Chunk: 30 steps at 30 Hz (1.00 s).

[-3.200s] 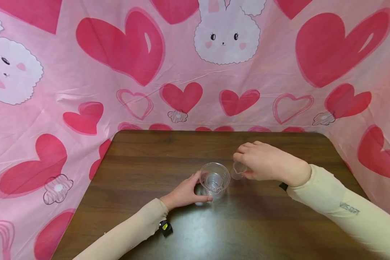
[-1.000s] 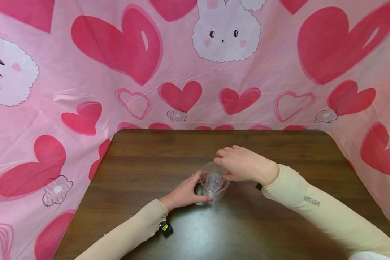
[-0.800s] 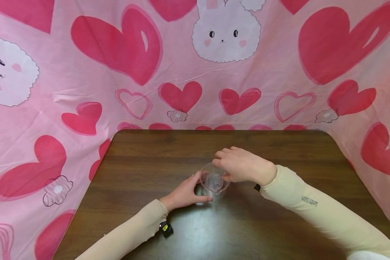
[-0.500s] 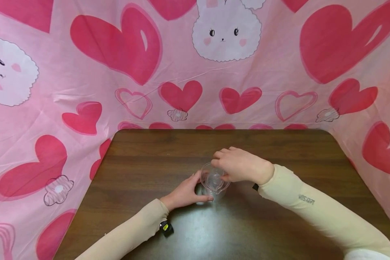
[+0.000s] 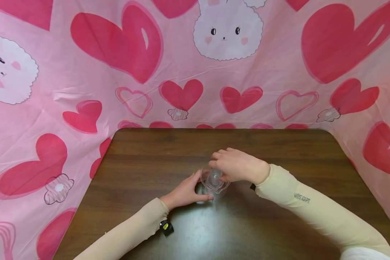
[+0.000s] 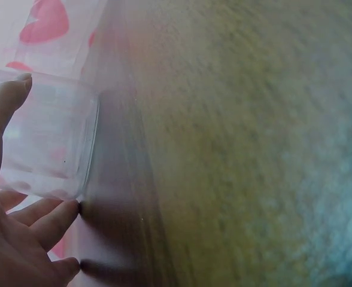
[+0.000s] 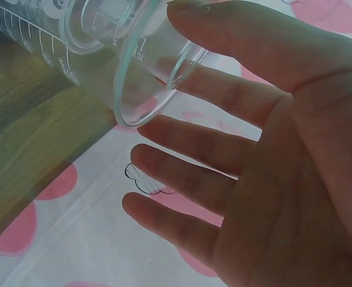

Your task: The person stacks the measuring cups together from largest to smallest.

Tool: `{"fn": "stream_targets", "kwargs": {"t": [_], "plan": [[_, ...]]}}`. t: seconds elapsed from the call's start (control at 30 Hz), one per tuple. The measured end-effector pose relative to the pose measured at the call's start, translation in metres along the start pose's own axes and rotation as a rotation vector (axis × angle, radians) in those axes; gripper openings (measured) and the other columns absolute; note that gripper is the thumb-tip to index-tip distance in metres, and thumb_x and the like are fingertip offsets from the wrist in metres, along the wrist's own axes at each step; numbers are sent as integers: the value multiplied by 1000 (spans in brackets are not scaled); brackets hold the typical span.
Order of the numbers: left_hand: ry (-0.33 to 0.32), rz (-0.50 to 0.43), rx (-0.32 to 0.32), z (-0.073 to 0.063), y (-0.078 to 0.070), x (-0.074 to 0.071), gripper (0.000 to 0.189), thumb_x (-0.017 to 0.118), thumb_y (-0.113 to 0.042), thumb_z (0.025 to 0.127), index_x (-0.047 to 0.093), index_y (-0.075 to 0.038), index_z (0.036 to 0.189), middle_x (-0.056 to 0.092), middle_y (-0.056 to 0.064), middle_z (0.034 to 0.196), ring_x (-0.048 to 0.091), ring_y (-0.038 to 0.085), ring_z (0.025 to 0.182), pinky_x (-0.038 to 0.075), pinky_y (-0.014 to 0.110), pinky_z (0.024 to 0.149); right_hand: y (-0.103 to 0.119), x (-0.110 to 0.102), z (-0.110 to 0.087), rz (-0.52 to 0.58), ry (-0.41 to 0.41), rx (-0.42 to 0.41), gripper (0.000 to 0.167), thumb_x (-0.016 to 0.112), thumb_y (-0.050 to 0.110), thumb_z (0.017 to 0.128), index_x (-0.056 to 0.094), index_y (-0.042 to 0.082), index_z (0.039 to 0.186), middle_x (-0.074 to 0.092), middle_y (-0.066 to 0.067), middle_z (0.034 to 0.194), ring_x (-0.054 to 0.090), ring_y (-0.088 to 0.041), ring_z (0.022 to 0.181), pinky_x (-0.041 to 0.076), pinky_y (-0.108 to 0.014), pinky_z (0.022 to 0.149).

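Observation:
A large clear glass beaker (image 5: 219, 196) stands upright on the table, with a smaller beaker (image 7: 83, 36) nested inside it. My left hand (image 5: 186, 191) steadies the large one from the left, thumb on the near side and fingers on the far side; in the left wrist view the beaker's wall (image 6: 44, 137) lies between them. Between thumb and forefinger, my right hand (image 5: 237, 166) pinches a small clear beaker (image 7: 177, 75) near its rim. Most of that small beaker is inside the large beaker's mouth. The other right fingers extend past the large rim.
A dark brown wooden table (image 5: 149, 151) lies under both hands. Pink cloth (image 5: 182, 65) printed with hearts and rabbits hangs behind it and along both sides. A small black device (image 5: 165, 227) sits at the left wrist.
My right hand has carried the small beaker left, from beside the large beaker into its mouth. Over the last second it shifts slightly further left. My left hand stays put.

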State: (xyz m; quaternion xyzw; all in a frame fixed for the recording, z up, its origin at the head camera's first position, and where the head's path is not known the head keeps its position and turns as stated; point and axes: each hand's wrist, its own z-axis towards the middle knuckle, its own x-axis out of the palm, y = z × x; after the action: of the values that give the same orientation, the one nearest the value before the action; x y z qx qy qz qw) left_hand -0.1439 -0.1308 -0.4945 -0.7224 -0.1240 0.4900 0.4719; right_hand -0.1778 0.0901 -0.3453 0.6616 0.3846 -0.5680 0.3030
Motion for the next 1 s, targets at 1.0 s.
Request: {"fn": "stream_targets", "kwargs": {"t": [1.0], "plan": [[7,-1,-16,-1,4,1,100,82,-54,86,25,-24,163,48,2,153,51,14,136,43,45,113,2,22,11,-51,26,10,48,94,32,78,77,22,121,68,-6,113,64,-25,104,54,-43,90]]}}
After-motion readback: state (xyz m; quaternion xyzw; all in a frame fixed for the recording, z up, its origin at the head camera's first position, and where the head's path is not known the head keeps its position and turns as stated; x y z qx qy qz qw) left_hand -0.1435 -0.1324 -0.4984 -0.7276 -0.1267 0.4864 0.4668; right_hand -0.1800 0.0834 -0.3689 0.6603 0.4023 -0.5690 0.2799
